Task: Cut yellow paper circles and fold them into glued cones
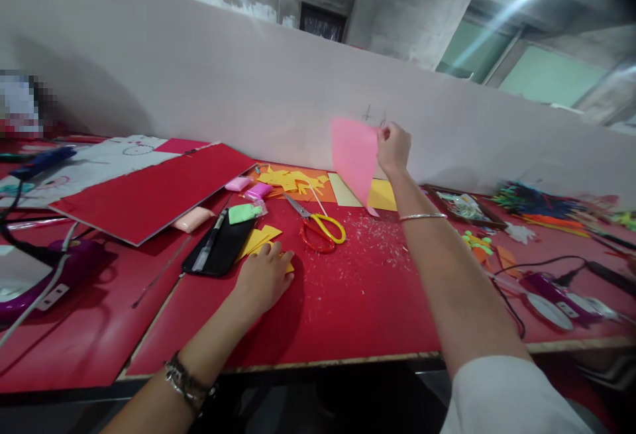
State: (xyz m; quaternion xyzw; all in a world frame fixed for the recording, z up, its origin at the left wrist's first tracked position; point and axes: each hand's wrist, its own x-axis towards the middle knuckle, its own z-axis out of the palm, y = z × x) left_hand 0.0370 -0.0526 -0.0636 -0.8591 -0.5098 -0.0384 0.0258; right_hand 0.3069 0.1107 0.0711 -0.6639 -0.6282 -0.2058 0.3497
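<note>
My right hand (394, 148) is raised in front of the partition and pinches a sheet of pink paper (354, 156) by its upper right corner. The paper hangs down, its lower tip close to the tabletop. Palm down, my left hand (265, 277) rests on yellow paper strips (263, 238) with its fingers a little apart, partly covering them. Between the hands lie scissors (322, 230) with one red and one yellow handle, blades spread. Left of my left hand, a pen (211, 242) and a green clay packet (245, 213) rest on a black phone (223, 248).
A large red board (154, 189) leans on the left, beside pink clay packets (258, 191). Yellow scraps (291, 179) lie at the back. White bits (380, 238) litter the red table (348, 315). To the right are a tray (464, 206), pipe cleaners (539, 202) and a purple power strip (561, 298).
</note>
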